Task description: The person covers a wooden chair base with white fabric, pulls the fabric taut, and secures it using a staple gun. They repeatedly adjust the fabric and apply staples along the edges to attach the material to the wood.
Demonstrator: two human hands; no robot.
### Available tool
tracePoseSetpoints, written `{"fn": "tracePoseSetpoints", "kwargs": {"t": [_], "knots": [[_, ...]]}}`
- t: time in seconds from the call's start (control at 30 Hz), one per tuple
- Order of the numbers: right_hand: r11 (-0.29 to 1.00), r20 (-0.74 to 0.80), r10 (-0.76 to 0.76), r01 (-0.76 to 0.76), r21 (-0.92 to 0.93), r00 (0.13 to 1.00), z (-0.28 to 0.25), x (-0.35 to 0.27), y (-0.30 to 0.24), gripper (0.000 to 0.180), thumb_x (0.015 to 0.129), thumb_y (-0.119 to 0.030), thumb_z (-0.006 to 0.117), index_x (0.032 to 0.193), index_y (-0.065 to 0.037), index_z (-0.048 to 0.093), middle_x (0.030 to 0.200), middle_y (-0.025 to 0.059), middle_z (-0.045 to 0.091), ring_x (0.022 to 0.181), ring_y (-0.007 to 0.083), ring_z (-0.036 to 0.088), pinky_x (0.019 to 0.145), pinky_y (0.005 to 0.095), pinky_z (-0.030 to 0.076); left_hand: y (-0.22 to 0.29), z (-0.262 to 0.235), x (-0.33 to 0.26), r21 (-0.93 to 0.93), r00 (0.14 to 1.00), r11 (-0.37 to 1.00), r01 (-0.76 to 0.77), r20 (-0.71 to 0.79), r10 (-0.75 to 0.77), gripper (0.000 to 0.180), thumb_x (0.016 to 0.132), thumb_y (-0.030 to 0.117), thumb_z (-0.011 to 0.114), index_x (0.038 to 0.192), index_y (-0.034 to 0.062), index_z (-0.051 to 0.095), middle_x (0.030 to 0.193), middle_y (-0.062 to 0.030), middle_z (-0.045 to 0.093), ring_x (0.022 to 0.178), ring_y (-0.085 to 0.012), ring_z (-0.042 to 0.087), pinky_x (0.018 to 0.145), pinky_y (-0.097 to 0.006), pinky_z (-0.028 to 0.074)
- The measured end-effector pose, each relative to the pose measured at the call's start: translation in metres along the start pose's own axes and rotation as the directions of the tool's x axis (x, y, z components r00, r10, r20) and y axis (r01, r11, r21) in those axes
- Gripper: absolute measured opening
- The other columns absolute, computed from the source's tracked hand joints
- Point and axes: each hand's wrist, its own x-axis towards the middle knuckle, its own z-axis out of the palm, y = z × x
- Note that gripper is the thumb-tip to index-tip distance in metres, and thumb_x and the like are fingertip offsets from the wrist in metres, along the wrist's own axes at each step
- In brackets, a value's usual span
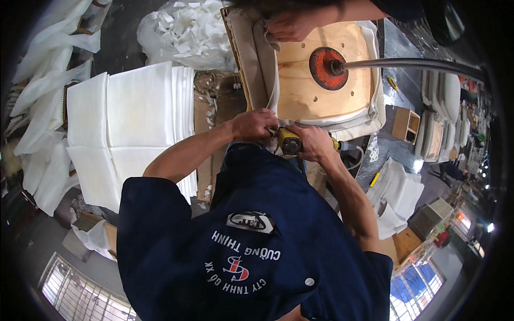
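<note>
A wooden seat panel point(300, 91) lies in front of me, wrapped round its sides by pale upholstery fabric point(350, 127). My right hand point(316, 143) grips a yellow and black staple gun point(289, 142), with its air hose trailing off to the right. Its nose is close to the panel's near edge, though the exact contact is hidden. My left hand point(254, 124), just left of the tool, has its fingers curled on the fabric at the near left corner. Across the panel, another person's hand point(289, 25) holds the fabric near the far left corner.
A red round pad point(327, 68) on a black rod point(412, 64) presses on the panel. Stacked white padding sheets point(139, 107) stand to the left, beyond them a bag of white scraps point(184, 32). A yellow cutter point(393, 83) and small wooden box point(406, 125) lie at right.
</note>
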Motion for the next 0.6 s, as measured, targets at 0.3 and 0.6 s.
{"fn": "tracePoseSetpoints", "kwargs": {"t": [0.3, 0.6], "knots": [[0.989, -0.182, -0.097, 0.115, 0.093, 0.979, 0.006, -0.014, 0.027, 0.074, 0.07, -0.023, 0.084, 0.137, -0.02, 0.055, 0.115, 0.0147, 0.069, 0.102, 0.039, 0.068, 0.085, 0.0498, 0.056, 0.001, -0.002, 0.0, 0.009, 0.994, 1.0, -0.015, 0.112, 0.014, 0.019, 0.072, 0.02, 0.073, 0.088, 0.0111, 0.069, 0.108, -0.0047, 0.062, 0.114, -0.0309, 0.06, 0.103, -0.043, 0.047], [0.995, -0.03, -0.096, 0.096, 0.025, 0.995, -0.002, 0.001, 0.02, 0.071, 0.072, -0.03, 0.082, 0.137, -0.019, 0.054, 0.114, 0.0169, 0.069, 0.101, 0.0416, 0.067, 0.085, 0.0517, 0.055, 0.004, 0.0, -0.007, 0.101, 0.998, 0.995, 0.008, 0.061, -0.014, 0.02, 0.073, 0.019, 0.074, 0.09, 0.0097, 0.07, 0.114, -0.0067, 0.063, 0.119, -0.0308, 0.059, 0.11, -0.043, 0.045]]}}
